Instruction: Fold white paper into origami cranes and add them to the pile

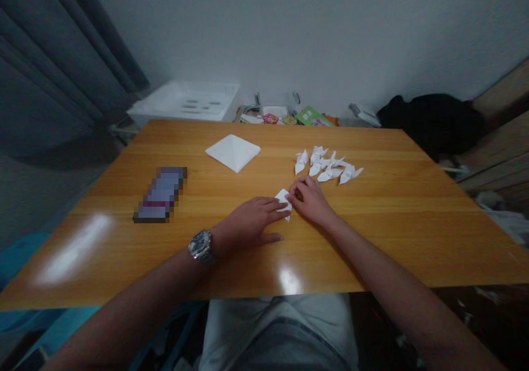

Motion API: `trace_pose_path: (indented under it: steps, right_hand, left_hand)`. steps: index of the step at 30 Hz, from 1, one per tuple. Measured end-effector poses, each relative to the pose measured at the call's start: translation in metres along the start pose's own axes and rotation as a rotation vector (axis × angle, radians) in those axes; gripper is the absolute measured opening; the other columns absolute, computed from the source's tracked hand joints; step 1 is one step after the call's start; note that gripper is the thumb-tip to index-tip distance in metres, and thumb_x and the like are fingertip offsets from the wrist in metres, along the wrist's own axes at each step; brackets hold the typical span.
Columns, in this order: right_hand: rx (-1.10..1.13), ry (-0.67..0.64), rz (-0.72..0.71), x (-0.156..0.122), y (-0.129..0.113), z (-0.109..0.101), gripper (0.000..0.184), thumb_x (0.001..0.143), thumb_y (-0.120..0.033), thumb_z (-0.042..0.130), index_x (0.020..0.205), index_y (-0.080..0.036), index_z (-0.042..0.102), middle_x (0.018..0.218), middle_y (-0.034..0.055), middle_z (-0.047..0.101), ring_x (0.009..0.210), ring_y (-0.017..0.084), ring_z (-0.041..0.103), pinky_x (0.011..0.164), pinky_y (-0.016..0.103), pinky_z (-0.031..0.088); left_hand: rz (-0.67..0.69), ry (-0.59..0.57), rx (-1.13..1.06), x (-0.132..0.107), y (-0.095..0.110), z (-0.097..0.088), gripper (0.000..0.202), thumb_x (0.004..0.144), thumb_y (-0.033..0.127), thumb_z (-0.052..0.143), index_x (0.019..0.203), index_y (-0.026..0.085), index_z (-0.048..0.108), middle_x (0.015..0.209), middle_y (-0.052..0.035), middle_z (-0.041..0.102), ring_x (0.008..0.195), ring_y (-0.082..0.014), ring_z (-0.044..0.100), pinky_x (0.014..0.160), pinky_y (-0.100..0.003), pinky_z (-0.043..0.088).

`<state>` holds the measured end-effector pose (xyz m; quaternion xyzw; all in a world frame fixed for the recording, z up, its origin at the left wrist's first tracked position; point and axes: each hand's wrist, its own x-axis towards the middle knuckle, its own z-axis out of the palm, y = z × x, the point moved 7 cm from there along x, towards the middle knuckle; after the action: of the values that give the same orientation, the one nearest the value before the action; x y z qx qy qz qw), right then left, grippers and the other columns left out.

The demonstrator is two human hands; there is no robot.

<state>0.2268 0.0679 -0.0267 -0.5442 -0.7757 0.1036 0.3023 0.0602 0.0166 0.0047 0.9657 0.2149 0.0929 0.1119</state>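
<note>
A small folded piece of white paper (282, 195) lies on the wooden table between my hands. My left hand (258, 219) rests flat with fingers stretched out, its fingertips pressing on the paper from the left. At the paper's right edge, my right hand (309, 199) has its thumb and fingers closed in a pinch; the fingertips partly hide what they grip. Several white folded paper cranes (328, 166) sit in a cluster just beyond my right hand. Farther back to the left is a larger white sheet stack (233, 153) in a diamond shape.
A pixelated phone-like device (161, 194) lies on the left of the wooden table (392, 205). Behind the table's far edge are a white plastic tray (185, 101), assorted packets with a green one (312, 116), and a black cloth heap (432, 120) at right.
</note>
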Motion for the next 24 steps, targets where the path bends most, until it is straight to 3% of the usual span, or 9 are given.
trace_pose_path:
  steps: [9,16,24]
  right_hand:
    - [0.092,-0.07,-0.061,-0.001,-0.001,-0.01,0.012,0.091,-0.032,0.067,0.089,-0.022,0.063,0.103,0.0082,0.057,0.103,0.026,0.055,0.095,0.043,0.047]
    - [-0.035,-0.113,-0.065,-0.006,0.004,-0.011,0.022,0.087,-0.038,0.073,0.096,-0.023,0.06,0.116,0.0109,0.053,0.112,0.03,0.051,0.101,0.048,0.044]
    - [-0.093,-0.068,-0.052,-0.002,0.006,-0.005,0.015,0.094,-0.037,0.064,0.094,-0.023,0.06,0.111,0.0104,0.057,0.109,0.03,0.053,0.101,0.048,0.044]
  left_hand:
    - [-0.028,-0.021,-0.016,-0.001,-0.001,-0.001,0.06,0.097,0.057,0.057,0.147,0.024,0.052,0.155,-0.0082,0.049,0.139,-0.0273,0.049,0.117,-0.042,0.037]
    - [-0.039,-0.043,-0.021,-0.001,-0.001,-0.001,0.061,0.096,0.057,0.058,0.148,0.025,0.051,0.157,-0.0066,0.047,0.14,-0.0271,0.047,0.117,-0.041,0.037]
    - [-0.019,-0.05,-0.001,0.0,-0.001,-0.001,0.057,0.098,0.056,0.055,0.145,0.025,0.054,0.156,-0.0079,0.048,0.139,-0.0275,0.049,0.116,-0.041,0.037]
